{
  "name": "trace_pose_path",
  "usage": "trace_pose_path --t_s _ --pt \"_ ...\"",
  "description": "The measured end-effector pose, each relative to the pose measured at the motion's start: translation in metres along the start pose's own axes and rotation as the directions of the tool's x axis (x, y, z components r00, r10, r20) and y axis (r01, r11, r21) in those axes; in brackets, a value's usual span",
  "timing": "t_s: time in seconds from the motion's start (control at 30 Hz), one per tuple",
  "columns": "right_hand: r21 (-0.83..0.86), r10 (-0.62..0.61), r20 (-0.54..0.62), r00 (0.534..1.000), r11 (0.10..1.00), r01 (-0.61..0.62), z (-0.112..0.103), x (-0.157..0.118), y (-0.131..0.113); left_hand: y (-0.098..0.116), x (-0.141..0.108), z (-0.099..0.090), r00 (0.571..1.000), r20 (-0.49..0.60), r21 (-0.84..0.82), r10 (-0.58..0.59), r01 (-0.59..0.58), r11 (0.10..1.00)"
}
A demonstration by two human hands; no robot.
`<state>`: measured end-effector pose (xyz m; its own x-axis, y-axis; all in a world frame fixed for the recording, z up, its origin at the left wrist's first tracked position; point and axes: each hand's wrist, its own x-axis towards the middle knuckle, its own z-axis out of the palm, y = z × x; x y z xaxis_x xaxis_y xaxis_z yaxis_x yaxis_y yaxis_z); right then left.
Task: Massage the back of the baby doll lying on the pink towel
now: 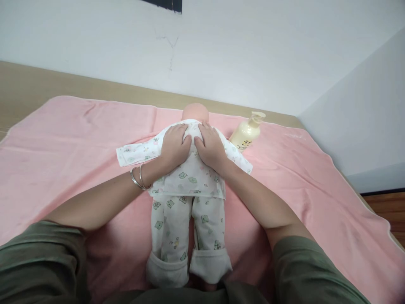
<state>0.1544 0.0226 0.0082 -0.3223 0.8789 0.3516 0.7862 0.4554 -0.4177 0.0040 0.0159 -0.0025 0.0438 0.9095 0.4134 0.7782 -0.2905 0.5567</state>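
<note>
I have the doll (190,188) at the centre of the frame, in a printed white top (191,171) and trousers (172,228). My left hand (174,145) and right hand (211,145) lie released on its upper body. Beneath spreads a pink blanket (284,181); a pale pump bottle (245,134) is right of upper centre.

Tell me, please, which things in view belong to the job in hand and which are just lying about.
In use:
left hand and right hand, both on the shirt
doll
trousers, below the shirt
blanket, under the doll

Apparently just lying about:
bottle, on the blanket, untouched
</note>
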Motion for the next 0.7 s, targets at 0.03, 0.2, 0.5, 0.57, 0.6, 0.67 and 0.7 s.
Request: trace_pose_path --t_s 0.03,0.2,0.5,0.57,0.6,0.67,0.7 --pt "0.015 0.005 0.003 1.0 1.0 -0.005 0.0 0.001 0.001 0.002 -0.001 -0.001 1.0 0.004 0.021 0.011 -0.011 1.0" --pt "0.026 0.134 0.065 0.989 0.99 -0.136 -0.002 0.008 0.005 0.014 -0.016 -0.004 0.987 0.066 0.118 0.149 -0.156 0.981" --pt "-0.137 0.015 0.029 0.999 0.991 -0.011 -0.005 -0.028 -0.032 0.007 0.007 -0.013 0.984 0.159 0.058 0.081 -0.091 0.994" --pt "-0.13 -0.04 0.032 0.999 0.99 0.044 -0.005 -0.042 -0.044 0.003 0.014 -0.014 0.984 0.165 0.043 0.066 -0.074 0.996" --pt "-0.109 -0.053 0.042 0.998 0.992 0.057 -0.004 -0.045 -0.047 0.002 0.015 -0.015 0.986 0.157 0.046 0.059 -0.067 0.997" --pt "-0.049 -0.034 0.066 0.997 0.998 0.038 -0.003 -0.042 -0.045 0.004 0.01 -0.014 0.991 0.125 0.073 0.051 -0.06 0.996" --pt "-0.019 -0.008 0.077 0.997 1.0 0.01 -0.003 -0.036 -0.04 0.007 0.005 -0.013 0.993 0.107 0.091 0.056 -0.066 0.994"
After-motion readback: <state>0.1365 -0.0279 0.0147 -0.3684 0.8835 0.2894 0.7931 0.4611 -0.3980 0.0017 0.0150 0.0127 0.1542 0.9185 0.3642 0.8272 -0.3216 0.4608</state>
